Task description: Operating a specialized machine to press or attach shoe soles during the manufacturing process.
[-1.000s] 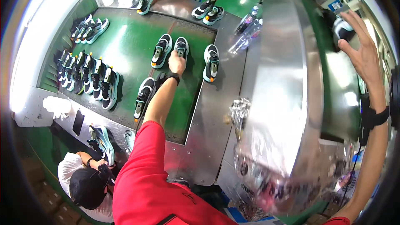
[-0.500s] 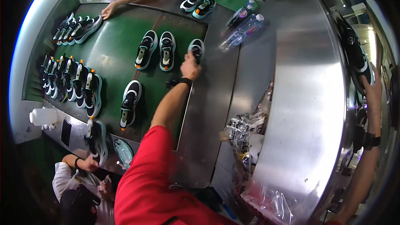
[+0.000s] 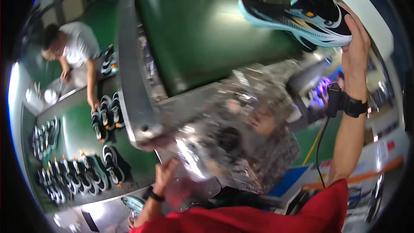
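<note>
The right hand (image 3: 354, 39) is raised high, its fingers curled against the heel end of a black, white and turquoise sneaker (image 3: 297, 11); the shoe lies on its side at the upper edge of a raised green belt (image 3: 202, 39). Judged from this grip, only the heel is controlled — the toe is free to swing. For a sound lift, the fingers should close further round the heel counter and the sole should be supported before the shoe leaves the belt. A black wrist device (image 3: 345, 103) with a trailing cable sits on this arm; the cable should be kept away from the steel frame edge (image 3: 129, 82).

The left hand (image 3: 166, 174) is low, just beside the blurred metal housing (image 3: 224, 155) below the belt. Its fingers look loosely curled, but motion blur hides whether they hold anything — this cannot be told.

Surface and room:
- A lower green table (image 3: 82, 133) carries many dark sneakers, some in a tight row (image 3: 71, 179) near its front edge, others in pairs (image 3: 105, 114) further back.
- A person in a white shirt (image 3: 75, 49) works at the far side of that table, 1 hand down among the pairs.
- The floor beyond is green; a blue patch and an orange strip show at the lower right.
</note>
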Tool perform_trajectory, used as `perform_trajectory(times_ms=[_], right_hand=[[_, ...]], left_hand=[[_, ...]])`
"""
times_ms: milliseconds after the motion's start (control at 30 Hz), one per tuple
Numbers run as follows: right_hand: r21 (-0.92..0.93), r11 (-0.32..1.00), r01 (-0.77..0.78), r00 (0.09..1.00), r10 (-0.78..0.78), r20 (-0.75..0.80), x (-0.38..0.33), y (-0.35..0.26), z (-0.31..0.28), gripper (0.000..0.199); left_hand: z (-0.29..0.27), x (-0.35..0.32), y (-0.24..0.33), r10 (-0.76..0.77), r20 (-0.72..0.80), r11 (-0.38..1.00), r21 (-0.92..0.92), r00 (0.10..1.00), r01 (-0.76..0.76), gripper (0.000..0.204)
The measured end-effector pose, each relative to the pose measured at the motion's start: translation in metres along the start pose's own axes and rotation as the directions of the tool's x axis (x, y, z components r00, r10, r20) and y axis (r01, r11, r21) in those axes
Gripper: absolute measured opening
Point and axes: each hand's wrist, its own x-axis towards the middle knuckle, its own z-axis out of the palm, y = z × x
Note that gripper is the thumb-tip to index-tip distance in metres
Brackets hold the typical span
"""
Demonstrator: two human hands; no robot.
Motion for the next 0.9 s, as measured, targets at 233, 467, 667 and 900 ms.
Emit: perform_trajectory(times_ms=[233, 467, 667, 900], right_hand=[[0.165, 0.985, -0.060, 0.995, 0.072, -0.065, -0.142, -0.063, -0.159, 0.028], [-0.287, 0.857, -0.427, 0.890, 0.341, -0.304, -0.360, -0.085, -0.320, 0.033], [0.121, 0.867, -0.483, 0.579, 0.420, -0.699, -0.583, -0.162, -0.361, 0.073], [0.159, 0.712, -0.684, -0.057, 0.164, -0.985, -0.762, -0.228, -0.418, 0.055]], left_hand=[[0.197, -0.084, 0.126, 0.223, 0.871, 0.592, -0.478, 0.439, 0.649, 0.079], [0.359, -0.192, 0.200, 0.256, 0.938, 0.571, 0.048, -0.234, 0.819, 0.086], [0.464, -0.298, 0.116, 0.002, 0.990, 0.700, 0.101, -0.143, 0.707, 0.049], [0.540, -0.483, 0.059, -0.096, 0.933, 0.992, 0.061, -0.346, -0.111, 0.069]])
